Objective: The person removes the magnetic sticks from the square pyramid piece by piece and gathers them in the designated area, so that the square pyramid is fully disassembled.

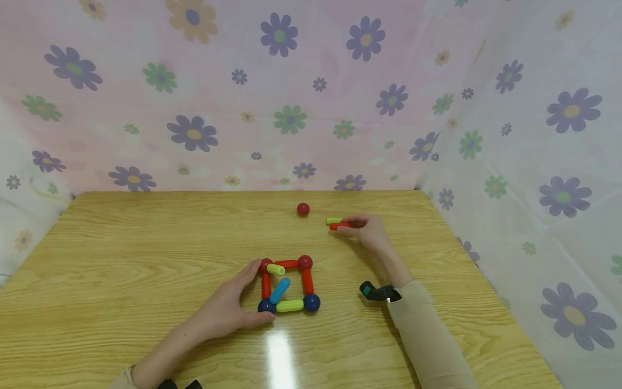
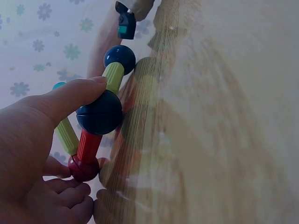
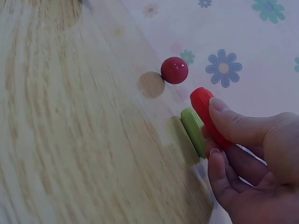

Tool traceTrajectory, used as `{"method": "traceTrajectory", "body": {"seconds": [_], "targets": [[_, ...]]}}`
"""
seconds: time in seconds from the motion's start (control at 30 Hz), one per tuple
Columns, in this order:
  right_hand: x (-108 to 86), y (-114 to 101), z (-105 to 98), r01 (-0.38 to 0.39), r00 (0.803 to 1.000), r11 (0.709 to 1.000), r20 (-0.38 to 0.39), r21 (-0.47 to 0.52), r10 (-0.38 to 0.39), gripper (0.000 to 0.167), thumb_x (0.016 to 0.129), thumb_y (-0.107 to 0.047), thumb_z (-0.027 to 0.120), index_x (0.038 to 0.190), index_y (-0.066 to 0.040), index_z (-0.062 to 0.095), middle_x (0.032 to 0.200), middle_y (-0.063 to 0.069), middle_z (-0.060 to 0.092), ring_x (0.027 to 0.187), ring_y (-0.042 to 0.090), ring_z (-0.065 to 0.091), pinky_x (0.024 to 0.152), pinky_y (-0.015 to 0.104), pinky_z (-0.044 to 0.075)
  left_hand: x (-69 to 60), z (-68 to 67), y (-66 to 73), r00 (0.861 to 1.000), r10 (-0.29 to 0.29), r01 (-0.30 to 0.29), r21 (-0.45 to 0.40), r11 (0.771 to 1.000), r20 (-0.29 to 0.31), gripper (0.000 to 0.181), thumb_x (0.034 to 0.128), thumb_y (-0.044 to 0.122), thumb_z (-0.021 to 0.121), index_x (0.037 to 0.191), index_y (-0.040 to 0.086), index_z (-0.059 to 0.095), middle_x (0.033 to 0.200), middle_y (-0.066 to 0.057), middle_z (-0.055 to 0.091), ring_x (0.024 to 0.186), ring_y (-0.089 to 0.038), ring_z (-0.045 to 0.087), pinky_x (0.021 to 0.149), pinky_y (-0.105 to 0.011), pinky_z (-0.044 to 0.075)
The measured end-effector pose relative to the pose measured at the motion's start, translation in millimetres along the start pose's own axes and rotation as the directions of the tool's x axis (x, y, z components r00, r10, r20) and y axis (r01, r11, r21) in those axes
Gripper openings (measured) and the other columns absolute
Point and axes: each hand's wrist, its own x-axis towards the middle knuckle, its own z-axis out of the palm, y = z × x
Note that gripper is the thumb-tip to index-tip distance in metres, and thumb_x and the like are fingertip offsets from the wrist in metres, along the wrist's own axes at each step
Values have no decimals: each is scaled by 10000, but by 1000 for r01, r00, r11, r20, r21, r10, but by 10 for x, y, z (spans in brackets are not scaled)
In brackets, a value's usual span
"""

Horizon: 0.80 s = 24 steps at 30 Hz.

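A square frame of toy building rods and balls lies on the table. Two red balls [image 1: 305, 262] form its far corners and two dark blue balls [image 1: 311, 302] its near ones. Red rods [image 1: 308, 281] and a yellow-green rod [image 1: 290, 306] join them; a blue rod [image 1: 279, 290] and a short yellow-green rod [image 1: 276, 269] stick up at the left corners. My left hand [image 1: 228, 305] holds the frame's left side, thumb at the near blue ball, fingers by the far red ball. My right hand [image 1: 370, 232] pinches a loose red rod [image 3: 204, 109] between thumb and fingers.
A loose yellow-green rod [image 3: 192, 128] lies on the table beside the right fingers. Behind the frame sits a single red ball [image 1: 303, 209]. The wooden table [image 1: 146, 243] meets flowered cloth at its back and right.
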Motion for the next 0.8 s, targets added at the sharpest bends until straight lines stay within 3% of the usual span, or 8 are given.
{"method": "traceTrajectory", "body": {"seconds": [0.37, 0.63, 0.8], "targets": [[-27, 28, -41, 19, 999, 998, 34, -56, -17, 324, 869, -137, 787, 1161, -11, 727, 1213, 188, 678, 1020, 246, 640, 673, 226, 422, -4, -1, -3, 1000, 3, -3, 0, 1000, 3, 1150, 733, 598, 818, 1609, 171, 209, 1662, -74, 203, 1507, -374, 236, 1162, -618, 285], [-31, 21, -32, 18, 1000, 991, 8, -129, -17, 317, 857, -185, 806, 1146, -71, 740, 1154, 122, 712, 1061, 236, 641, 824, 229, 490, 0, 4, -10, 1000, 7, -7, 13, 1000, -2, 1148, 733, 612, 811, 1609, 173, 213, 1660, -79, 212, 1501, -377, 250, 1155, -615, 299], [-38, 27, -19, 46, 999, 988, -11, -147, -48, 305, 856, -187, 807, 1121, -52, 741, 1131, 139, 714, 1046, 263, 641, 817, 271, 504, -2, 3, -10, 1000, 4, -4, 7, 1000, 0, 1144, 736, 604, 813, 1609, 173, 212, 1660, -81, 209, 1501, -378, 248, 1154, -620, 297]]}}
